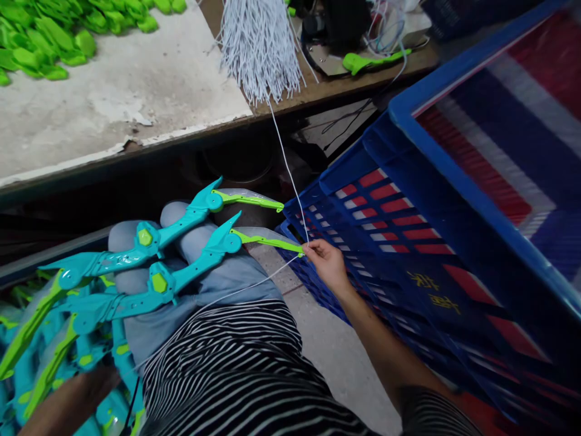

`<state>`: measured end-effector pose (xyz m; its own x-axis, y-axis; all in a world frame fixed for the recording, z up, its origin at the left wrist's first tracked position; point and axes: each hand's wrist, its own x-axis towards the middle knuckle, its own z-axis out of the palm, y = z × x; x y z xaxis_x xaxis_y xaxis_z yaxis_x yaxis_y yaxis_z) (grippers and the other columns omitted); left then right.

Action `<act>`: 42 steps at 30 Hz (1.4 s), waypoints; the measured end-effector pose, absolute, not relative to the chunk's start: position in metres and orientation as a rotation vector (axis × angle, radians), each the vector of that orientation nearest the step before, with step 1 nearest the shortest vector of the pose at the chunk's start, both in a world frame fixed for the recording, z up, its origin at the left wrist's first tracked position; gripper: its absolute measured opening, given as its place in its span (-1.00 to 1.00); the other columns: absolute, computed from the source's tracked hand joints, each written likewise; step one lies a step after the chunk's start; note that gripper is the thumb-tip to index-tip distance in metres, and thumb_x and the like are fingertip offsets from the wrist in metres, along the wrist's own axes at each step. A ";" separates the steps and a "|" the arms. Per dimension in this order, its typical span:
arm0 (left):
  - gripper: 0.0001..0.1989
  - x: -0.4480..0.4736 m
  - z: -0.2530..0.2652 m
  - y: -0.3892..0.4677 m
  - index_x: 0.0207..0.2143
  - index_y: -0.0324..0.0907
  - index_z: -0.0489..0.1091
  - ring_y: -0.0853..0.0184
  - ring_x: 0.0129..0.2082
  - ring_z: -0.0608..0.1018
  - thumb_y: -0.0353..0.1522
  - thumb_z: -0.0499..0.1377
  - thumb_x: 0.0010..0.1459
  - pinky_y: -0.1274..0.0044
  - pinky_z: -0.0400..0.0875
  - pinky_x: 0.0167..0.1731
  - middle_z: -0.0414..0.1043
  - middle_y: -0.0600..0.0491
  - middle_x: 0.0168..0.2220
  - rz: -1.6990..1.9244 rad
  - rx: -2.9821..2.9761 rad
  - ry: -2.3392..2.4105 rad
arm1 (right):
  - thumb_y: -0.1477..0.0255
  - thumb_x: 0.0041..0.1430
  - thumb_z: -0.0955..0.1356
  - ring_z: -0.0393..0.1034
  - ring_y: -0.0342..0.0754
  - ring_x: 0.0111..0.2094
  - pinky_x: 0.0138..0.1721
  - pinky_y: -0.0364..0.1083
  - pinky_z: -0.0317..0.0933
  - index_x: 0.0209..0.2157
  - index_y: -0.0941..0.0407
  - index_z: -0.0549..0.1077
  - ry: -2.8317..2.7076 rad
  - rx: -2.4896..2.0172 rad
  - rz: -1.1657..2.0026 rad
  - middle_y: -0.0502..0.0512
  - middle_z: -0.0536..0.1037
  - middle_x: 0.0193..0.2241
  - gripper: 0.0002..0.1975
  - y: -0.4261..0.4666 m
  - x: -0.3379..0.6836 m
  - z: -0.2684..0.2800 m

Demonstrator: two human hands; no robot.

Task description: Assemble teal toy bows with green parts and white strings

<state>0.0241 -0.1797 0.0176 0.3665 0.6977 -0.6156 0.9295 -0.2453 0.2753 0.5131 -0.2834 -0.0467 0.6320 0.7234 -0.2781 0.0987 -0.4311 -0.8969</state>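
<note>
Two teal and lime-green toy bows lie across my lap: an upper toy bow (175, 230) and a lower toy bow (190, 272). At the right tip of the lower one, my right hand (327, 261) pinches a white cord (290, 166) against the green end. One length of the cord runs up to the bundle on the table; another crosses my lap towards the lower left. There my left hand (102, 381) is dark and blurred beside a pile of similar bows (95, 351). Its fingers cannot be made out.
A thick bundle of white cords (263, 51) hangs over the edge of the worktable (167, 85). Several green plastic parts (49, 39) are heaped at the back left. Blue plastic crates (390, 181) stand close on my right, and one green piece (374, 62) lies at the back.
</note>
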 end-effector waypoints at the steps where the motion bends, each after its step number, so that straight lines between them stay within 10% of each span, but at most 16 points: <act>1: -0.67 0.045 0.017 -0.165 -0.44 -0.05 0.50 0.17 -0.51 0.57 -0.11 0.02 0.09 0.51 0.38 -0.55 0.53 0.05 -0.51 -0.432 2.072 1.405 | 0.17 -0.05 0.39 0.33 -0.07 -0.44 -0.39 -0.09 0.20 -0.49 0.10 0.45 -0.688 -1.922 0.788 0.05 0.49 -0.49 -0.74 -0.281 0.515 -0.044; 7: -0.49 0.166 0.007 -0.111 -0.07 -0.16 0.44 0.07 -0.08 0.48 -0.02 -0.04 0.19 0.30 0.32 -0.09 0.50 -0.13 -0.13 0.104 2.549 1.080 | 0.20 0.00 0.38 0.40 -0.02 -0.36 -0.26 -0.03 0.27 -0.42 0.09 0.54 -0.774 -1.913 0.611 0.08 0.56 -0.41 -0.76 -0.243 0.526 -0.029; 25: -0.67 0.263 -0.007 -0.091 -0.26 -0.19 0.54 0.19 -0.21 0.55 -0.20 0.07 0.14 0.43 0.38 -0.14 0.57 -0.06 -0.24 0.108 1.952 0.904 | 0.36 0.14 0.33 0.41 -0.02 -0.29 -0.19 -0.04 0.28 -0.40 0.07 0.56 -1.143 -1.907 0.440 0.10 0.55 -0.37 -0.84 -0.180 0.529 -0.055; 32: -0.61 0.366 -0.052 -0.078 0.00 -0.25 0.40 0.38 -0.49 0.53 -0.47 0.17 0.08 0.57 0.39 -0.44 0.56 -0.01 -0.38 -0.063 1.094 0.877 | 0.38 0.15 0.36 0.40 0.00 -0.15 -0.08 0.04 0.29 -0.38 0.05 0.56 -1.283 -1.854 0.244 0.12 0.53 -0.19 -0.88 -0.185 0.528 -0.068; 42: -0.85 0.411 -0.071 -0.084 -0.51 -0.31 0.46 0.44 -0.58 0.50 -0.38 0.29 0.01 0.59 0.39 -0.47 0.50 0.01 -0.56 -0.095 0.859 0.681 | 0.39 0.22 0.31 0.45 -0.01 -0.16 -0.11 0.03 0.35 -0.27 0.07 0.51 -1.390 -1.787 0.174 0.13 0.57 -0.21 -0.86 -0.195 0.524 -0.069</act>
<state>0.4111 -0.0839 -0.0712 0.7866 0.1870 -0.5885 0.3412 0.6627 0.6667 0.5239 -0.1954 -0.0694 0.3744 0.8508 0.3687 0.7333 -0.0284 -0.6793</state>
